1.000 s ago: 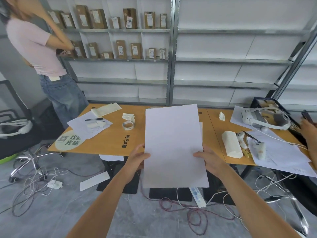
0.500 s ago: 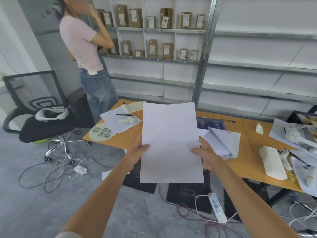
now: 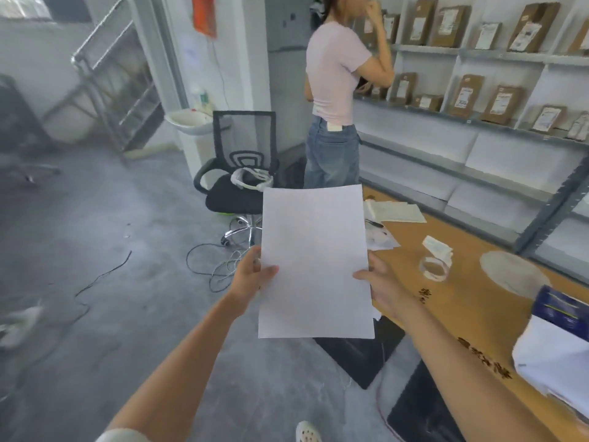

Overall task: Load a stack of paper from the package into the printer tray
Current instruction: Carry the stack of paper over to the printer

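Both hands are gripping the paper (image 3: 314, 260) by its long edges, left hand (image 3: 251, 275) and right hand (image 3: 382, 287) each pinching thumb on top and fingers under, holding it in the air beside the table (image 3: 471, 314). It is looking light, thin and floppy, so supporting both sides is keeping it flat. No printer is showing.

One white paper stack (image 3: 315, 260), two bare hands (image 3: 251, 275), one black mesh office chair (image 3: 242, 161), one wooden orange-brown table (image 3: 462, 301), one clear tape roll (image 3: 434, 266), one standing person (image 3: 334, 100).
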`<state>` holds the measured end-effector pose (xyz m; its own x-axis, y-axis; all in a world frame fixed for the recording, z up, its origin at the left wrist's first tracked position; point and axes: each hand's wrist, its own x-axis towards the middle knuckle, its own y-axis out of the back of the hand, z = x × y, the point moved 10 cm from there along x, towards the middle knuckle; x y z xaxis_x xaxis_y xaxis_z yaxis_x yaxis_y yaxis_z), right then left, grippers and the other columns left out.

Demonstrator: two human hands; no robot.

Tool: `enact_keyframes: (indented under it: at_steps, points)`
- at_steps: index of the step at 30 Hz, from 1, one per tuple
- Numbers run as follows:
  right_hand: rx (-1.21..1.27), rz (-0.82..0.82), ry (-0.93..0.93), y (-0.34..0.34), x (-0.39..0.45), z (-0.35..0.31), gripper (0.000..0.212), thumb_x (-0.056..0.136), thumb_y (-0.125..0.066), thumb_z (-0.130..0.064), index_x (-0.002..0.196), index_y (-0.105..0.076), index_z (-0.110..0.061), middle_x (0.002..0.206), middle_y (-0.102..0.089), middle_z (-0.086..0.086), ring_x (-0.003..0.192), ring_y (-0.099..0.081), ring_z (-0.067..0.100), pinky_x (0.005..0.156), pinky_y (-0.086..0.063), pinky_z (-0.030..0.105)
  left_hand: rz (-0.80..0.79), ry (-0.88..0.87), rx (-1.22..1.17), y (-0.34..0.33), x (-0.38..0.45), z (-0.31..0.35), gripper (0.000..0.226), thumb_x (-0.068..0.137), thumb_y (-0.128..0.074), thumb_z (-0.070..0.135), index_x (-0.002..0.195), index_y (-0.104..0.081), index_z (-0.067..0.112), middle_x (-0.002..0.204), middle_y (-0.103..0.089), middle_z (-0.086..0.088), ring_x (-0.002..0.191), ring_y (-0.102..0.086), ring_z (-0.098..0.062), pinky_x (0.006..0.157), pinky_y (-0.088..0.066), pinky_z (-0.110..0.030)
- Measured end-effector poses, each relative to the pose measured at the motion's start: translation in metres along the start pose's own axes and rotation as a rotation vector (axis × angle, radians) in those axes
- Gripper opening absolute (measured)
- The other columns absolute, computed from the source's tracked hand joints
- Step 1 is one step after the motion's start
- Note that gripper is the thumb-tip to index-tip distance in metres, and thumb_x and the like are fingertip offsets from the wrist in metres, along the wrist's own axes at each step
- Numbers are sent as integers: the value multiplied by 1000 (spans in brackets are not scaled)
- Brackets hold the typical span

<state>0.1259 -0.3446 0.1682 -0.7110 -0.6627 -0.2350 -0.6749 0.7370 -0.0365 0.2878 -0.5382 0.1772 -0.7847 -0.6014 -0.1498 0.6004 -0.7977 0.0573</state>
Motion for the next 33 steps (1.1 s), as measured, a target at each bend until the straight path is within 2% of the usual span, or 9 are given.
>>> enact_keyframes:
  at_steps: [3,7,10,15,20,22,25,28,33]
  points:
    - [-33,-117,-1,-55,48,-6,39,83,-50,11,109,-60,-16,101,-67,8,87,-65,23,70,-52,32,99,29,-42,54,16,-8,40,87,-58,-2,124,-49,8,95,-63,-19,79,-61,-27,68,-43,-35]
    - [-84,-244,-20,-131,118,-11,42,83,-48,15,115,-56,-10,106,-66,11,91,-63,25,75,-52,33,234,65,-63,128,42,-18,42,87,-58,-3,126,-48,8,97,-62,-21,86,-56,-31,75,-40,-42]
    - [-133,-320,-19,-197,169,-21,47,80,-49,19,122,-52,-4,111,-63,18,93,-61,29,80,-50,37,341,75,-27,192,63,-21,41,86,-59,-2,124,-49,10,89,-63,-19,80,-56,-28,72,-38,-40]
    - [-201,-506,-16,-324,238,-37,48,78,-47,20,122,-52,1,111,-62,21,94,-60,32,86,-48,45,569,78,-50,306,72,-25,36,84,-62,-3,114,-51,15,64,-69,1,55,-64,-13,58,-49,-30]
    - [-276,-662,-17,-455,272,-38,46,80,-51,17,121,-52,-4,102,-63,14,83,-62,25,67,-52,32,748,49,-124,408,59,-34,36,83,-60,-7,112,-51,12,91,-65,-19,77,-61,-30,70,-48,-41]
    - [-298,-727,-16,-512,281,-35,45,80,-50,18,122,-51,-1,102,-62,13,80,-61,23,63,-52,29,816,35,-153,451,51,-41,39,83,-59,-10,117,-50,7,102,-62,-21,75,-62,-29,65,-55,-34]
    - [-330,-804,-14,-597,291,-30,46,80,-50,19,122,-51,0,99,-63,9,78,-62,21,57,-54,24,906,32,-216,517,39,-53,43,83,-58,-11,122,-48,4,105,-61,-21,74,-65,-25,58,-58,-24]
    - [-353,-870,19,-686,295,-31,45,81,-51,17,122,-52,0,113,-61,16,91,-61,28,64,-53,28,953,3,-255,588,30,-58,43,83,-57,-11,121,-50,6,99,-66,-13,70,-70,-17,63,-60,-24]
    - [-400,-976,42,-835,290,-37,45,81,-50,16,124,-52,2,120,-60,24,105,-60,40,91,-50,47,1071,-4,-221,714,-7,-57,35,84,-61,-3,108,-55,21,103,-68,-8,75,-72,-12,60,-57,-21]
